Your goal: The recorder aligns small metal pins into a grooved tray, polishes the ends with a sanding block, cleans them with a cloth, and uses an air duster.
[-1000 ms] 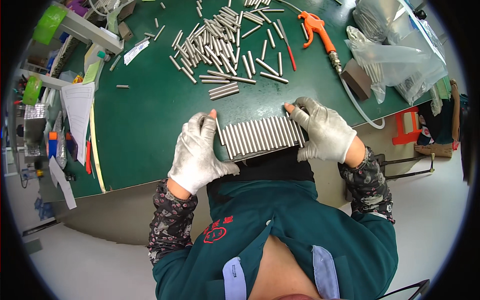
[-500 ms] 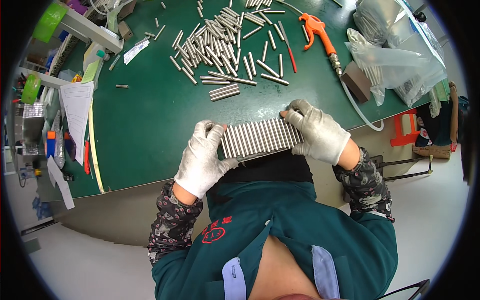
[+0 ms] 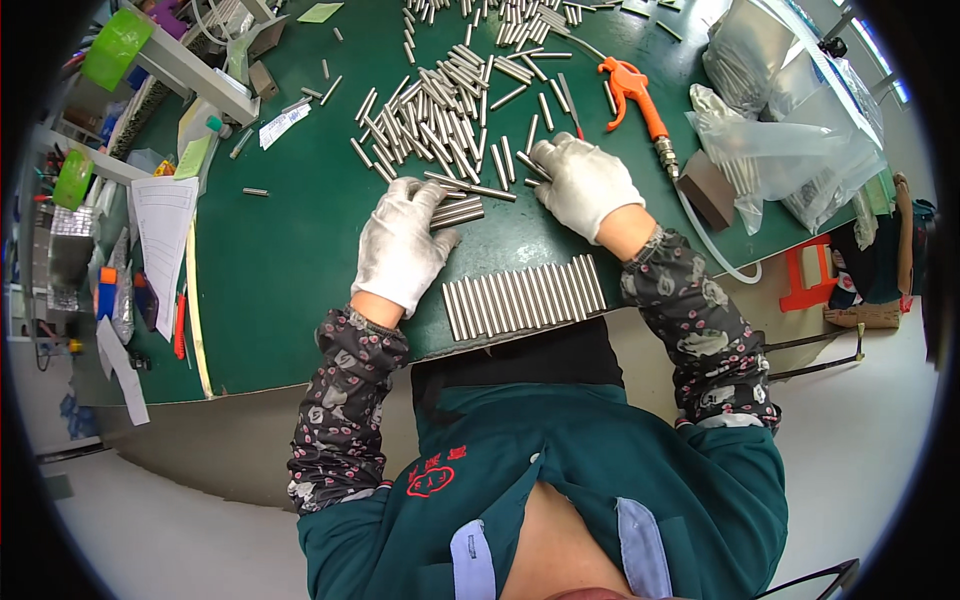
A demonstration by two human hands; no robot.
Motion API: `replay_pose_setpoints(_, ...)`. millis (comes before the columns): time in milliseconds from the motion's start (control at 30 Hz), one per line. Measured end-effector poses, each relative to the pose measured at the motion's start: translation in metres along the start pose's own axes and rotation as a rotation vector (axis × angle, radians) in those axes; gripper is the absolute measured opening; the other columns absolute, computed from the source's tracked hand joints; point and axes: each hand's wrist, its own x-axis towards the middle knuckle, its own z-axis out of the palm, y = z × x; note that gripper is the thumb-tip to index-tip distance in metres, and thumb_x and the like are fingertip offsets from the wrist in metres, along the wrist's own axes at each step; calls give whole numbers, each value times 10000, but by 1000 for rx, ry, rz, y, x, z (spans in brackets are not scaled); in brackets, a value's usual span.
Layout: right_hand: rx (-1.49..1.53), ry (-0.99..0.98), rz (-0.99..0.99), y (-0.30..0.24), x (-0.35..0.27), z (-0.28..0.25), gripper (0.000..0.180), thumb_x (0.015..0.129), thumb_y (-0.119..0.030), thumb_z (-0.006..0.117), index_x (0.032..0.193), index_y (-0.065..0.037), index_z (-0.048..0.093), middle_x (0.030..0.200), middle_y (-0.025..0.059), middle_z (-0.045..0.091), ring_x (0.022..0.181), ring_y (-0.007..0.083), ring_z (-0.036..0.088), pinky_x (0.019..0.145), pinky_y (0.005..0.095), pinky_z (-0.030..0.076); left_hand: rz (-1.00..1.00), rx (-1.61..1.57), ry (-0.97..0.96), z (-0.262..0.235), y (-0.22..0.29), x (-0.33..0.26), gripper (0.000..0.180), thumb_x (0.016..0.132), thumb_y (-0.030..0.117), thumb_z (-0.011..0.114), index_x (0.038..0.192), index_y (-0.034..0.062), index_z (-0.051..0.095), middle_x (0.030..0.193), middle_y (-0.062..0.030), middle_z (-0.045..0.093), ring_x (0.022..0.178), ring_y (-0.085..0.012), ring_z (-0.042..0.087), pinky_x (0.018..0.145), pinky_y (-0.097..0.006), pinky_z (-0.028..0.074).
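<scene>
My left hand (image 3: 400, 245), in a white glove, has its thumb and fingers closed about the left ends of a small group of metal pins (image 3: 460, 212) lying side by side. My right hand (image 3: 588, 185), gloved too, reaches to the right edge of the loose pins; its curled fingers are on a metal pin (image 3: 533, 166), and its fingertips are partly hidden. Between my forearms, near the table's front edge, a neat row of metal pins (image 3: 525, 297) lies flat, touched by neither hand. A large loose pile of pins (image 3: 440, 110) spreads just beyond my hands.
The green table (image 3: 300, 290) carries an orange air gun (image 3: 632, 92) with a hose at the right. Beside it are a brown block (image 3: 708, 188) and clear plastic bags (image 3: 790, 130). Papers (image 3: 162, 235) and a white rack (image 3: 190, 70) stand at the left.
Both hands have let go of the pin row, which now lies on the table. They have moved away from me, the left to the small group, the right to the loose pins.
</scene>
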Motion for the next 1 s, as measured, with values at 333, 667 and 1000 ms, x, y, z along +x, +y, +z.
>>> replay_pose_setpoints(333,-85,-93,33,7,-21,-11,142,766,-125,549,867,-57,622,909,143,628,856,324,623,751,417,497,-38,-67,21,5,-1,2,335,668,119,739,965,45,603,947,-105,578,856,-277,590,754,-364,492)
replay_pose_setpoints(667,-150,-137,14,29,-76,-28,174,780,-65,505,913,-101,611,800,129,626,760,305,626,633,414,484,17,95,-102,-24,-15,-18,304,678,87,704,965,71,606,853,-101,560,821,-297,581,721,-382,480)
replay_pose_setpoints(1000,23,-124,-249,25,-108,-33,238,696,1,556,898,-109,617,812,101,578,791,294,604,670,402,494,280,-10,-128,-40,-24,-65,393,622,-123,616,959,77,591,871,-109,569,780,-306,590,665,-368,489)
